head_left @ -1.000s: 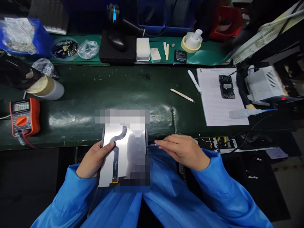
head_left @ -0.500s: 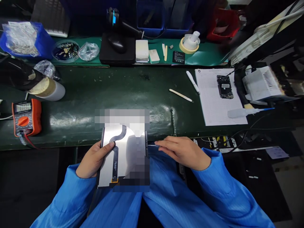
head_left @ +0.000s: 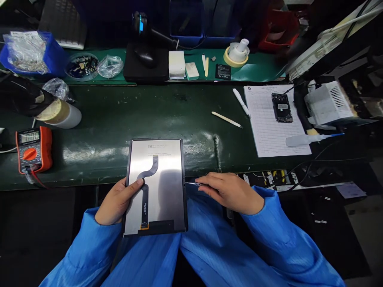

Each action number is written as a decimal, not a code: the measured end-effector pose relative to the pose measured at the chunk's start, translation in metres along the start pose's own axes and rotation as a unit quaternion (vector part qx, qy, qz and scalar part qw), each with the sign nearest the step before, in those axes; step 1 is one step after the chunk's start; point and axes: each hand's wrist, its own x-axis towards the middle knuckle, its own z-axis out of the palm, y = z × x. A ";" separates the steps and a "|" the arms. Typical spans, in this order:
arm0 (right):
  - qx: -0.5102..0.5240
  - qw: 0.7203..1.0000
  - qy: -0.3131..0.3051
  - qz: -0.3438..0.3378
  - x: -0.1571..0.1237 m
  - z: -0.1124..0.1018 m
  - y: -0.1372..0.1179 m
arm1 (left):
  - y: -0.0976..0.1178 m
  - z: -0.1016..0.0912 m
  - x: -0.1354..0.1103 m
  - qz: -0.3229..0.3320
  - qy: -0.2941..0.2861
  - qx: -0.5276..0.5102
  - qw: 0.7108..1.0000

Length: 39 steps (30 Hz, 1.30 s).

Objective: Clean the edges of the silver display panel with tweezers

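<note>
My left hand (head_left: 115, 201) is closed on the left edge of a tablet display panel (head_left: 172, 179), its thumb resting on the silvery back. Down that back runs a dark, bent flex cable (head_left: 145, 205), with an orange connector end near the bottom. Just right of the panel, my right hand (head_left: 230, 193) pinches a thin shiny metal tool, apparently tweezers (head_left: 195, 183). Their tip points left at the panel's right edge; whether it touches there I cannot tell. The panel is held over my lap, its top overlapping the bench edge.
An orange multimeter (head_left: 33, 149) stands on the green bench at left. To the right lie a wooden-coloured stick (head_left: 226, 119), a white pen (head_left: 241, 102) and paper sheets (head_left: 263, 139) bearing a phone board (head_left: 281, 107) and a dropper bottle (head_left: 305, 140). A shelf (head_left: 263, 67) runs behind.
Both hands and the panel keep almost the same pose. The whole view has shifted very slightly.
</note>
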 end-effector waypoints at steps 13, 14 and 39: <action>-0.002 1.000 0.006 0.005 0.001 0.005 0.000 | -0.001 -0.001 0.002 0.005 0.007 0.002 1.000; 0.002 1.000 0.006 0.008 0.001 0.006 0.000 | -0.001 -0.001 0.003 0.005 0.006 0.002 1.000; 0.000 0.999 0.013 0.040 0.005 0.006 -0.003 | -0.003 -0.003 0.010 0.015 0.002 -0.006 1.000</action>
